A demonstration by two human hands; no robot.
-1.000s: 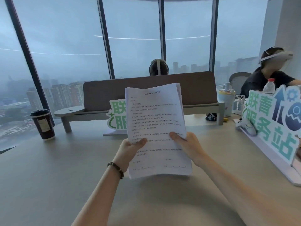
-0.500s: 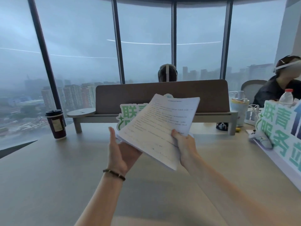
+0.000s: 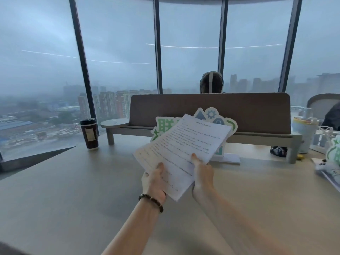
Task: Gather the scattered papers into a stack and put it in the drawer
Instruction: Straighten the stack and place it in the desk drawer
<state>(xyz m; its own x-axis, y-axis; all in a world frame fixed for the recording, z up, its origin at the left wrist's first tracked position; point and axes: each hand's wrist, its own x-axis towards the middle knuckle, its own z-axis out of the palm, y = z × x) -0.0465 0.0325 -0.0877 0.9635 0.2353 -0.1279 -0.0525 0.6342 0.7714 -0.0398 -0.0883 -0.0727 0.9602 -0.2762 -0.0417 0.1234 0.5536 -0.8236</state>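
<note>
Up above the bench (image 3: 55, 199), both hands grip one stack of papers (image 3: 182, 151), tilted with its far corner to the right. Left hand (image 3: 153, 183) pinches the near left edge, thumb on top; right hand (image 3: 203, 174) clamps the right edge. A dark cup (image 3: 89, 133) stands well apart at far left.

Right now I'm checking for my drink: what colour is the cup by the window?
Dark brown cup with a black lid, clearest in the head view.
</note>
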